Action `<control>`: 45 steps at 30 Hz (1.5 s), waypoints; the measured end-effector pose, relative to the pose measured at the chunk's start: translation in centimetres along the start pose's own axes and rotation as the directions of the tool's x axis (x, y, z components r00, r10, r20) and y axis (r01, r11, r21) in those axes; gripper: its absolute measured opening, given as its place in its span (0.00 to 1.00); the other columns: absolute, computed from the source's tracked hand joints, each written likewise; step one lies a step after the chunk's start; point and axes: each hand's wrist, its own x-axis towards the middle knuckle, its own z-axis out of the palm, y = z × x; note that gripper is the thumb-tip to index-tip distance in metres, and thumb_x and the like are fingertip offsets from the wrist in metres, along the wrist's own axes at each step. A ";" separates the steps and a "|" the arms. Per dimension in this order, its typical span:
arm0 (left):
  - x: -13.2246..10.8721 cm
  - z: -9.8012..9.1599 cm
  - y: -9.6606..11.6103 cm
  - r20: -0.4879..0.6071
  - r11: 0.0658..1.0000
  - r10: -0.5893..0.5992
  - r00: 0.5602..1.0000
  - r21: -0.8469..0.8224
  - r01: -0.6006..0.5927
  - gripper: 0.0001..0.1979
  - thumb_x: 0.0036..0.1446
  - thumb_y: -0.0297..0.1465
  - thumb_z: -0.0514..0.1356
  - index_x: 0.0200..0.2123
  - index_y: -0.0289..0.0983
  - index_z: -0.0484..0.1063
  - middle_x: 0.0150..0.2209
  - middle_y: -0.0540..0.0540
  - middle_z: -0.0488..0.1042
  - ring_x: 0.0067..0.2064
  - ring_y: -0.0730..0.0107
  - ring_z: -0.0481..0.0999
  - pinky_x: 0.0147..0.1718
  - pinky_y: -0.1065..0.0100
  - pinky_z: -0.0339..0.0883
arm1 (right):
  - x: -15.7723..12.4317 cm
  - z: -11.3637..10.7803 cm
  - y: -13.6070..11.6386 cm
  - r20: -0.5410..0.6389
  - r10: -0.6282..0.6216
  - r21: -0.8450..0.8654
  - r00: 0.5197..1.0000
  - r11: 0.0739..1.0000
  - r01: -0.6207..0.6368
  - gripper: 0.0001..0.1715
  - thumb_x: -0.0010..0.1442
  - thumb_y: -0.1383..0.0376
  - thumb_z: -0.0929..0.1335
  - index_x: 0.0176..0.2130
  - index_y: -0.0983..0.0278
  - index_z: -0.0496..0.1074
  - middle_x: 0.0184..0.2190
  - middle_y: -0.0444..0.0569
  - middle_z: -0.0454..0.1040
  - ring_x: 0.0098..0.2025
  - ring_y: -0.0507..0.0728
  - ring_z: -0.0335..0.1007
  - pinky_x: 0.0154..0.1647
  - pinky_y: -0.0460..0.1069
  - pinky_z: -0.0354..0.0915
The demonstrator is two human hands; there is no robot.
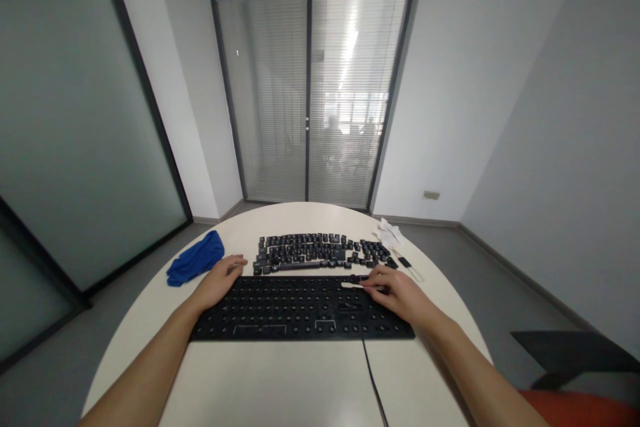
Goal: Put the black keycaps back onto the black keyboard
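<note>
A black keyboard base (280,310) with its keycaps off lies on the round table in front of me. My right hand (393,290) pinches a cotton swab (351,285), whose white tip is over the upper right part of the base. At the far left corner, my left hand (223,278) rests against the keyboard's edge, fingers loosely stretched and holding nothing. Beyond the base, the loose black keycaps (303,250) are laid out in rows much like a keyboard layout. Whether the swab touches the base I cannot tell.
A blue cloth (197,259) lies left of my left hand. To the right are a crumpled white tissue (389,232) and a small black-and-white tool (407,265). A cable (373,377) runs toward me over the pale tabletop (270,380). A chair (575,353) stands at the right.
</note>
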 end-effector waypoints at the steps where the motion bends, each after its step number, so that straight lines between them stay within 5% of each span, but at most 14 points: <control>1: 0.0 0.0 0.0 -0.002 1.000 0.000 1.000 -0.001 0.000 0.24 0.56 0.44 0.51 0.45 0.35 0.77 0.55 0.38 0.74 0.58 0.51 0.71 0.62 0.52 0.57 | 0.0 -0.1 0.0 0.003 -0.002 0.006 1.000 1.000 0.002 0.13 0.64 0.63 0.66 0.43 0.60 0.80 0.40 0.51 0.76 0.42 0.59 0.74 0.44 0.51 0.67; 13: 0.1 0.3 -0.7 -0.014 1.000 0.013 1.000 -0.014 -0.013 0.24 0.56 0.45 0.52 0.44 0.36 0.77 0.55 0.38 0.74 0.58 0.50 0.71 0.62 0.51 0.57 | -0.3 0.1 0.2 0.031 -0.032 0.020 0.999 0.999 0.031 0.11 0.60 0.65 0.68 0.40 0.59 0.81 0.35 0.50 0.77 0.37 0.57 0.74 0.41 0.50 0.67; 28: 0.2 0.4 -1.0 -0.019 0.999 0.026 0.999 -0.021 -0.027 0.24 0.57 0.45 0.52 0.45 0.36 0.78 0.55 0.39 0.74 0.58 0.51 0.71 0.62 0.51 0.57 | -0.1 -0.1 1.4 -0.052 0.055 -0.015 0.997 0.998 -0.056 0.17 0.67 0.57 0.63 0.45 0.59 0.79 0.41 0.52 0.75 0.42 0.59 0.73 0.46 0.52 0.67; 45: 0.1 0.2 -0.5 -0.014 1.000 0.015 1.000 -0.019 -0.015 0.24 0.56 0.46 0.52 0.44 0.37 0.78 0.54 0.39 0.75 0.58 0.51 0.71 0.62 0.51 0.58 | -0.8 -1.0 1.0 0.037 0.014 0.077 0.999 0.997 -0.017 0.10 0.58 0.66 0.68 0.35 0.62 0.82 0.33 0.50 0.77 0.35 0.57 0.72 0.37 0.49 0.65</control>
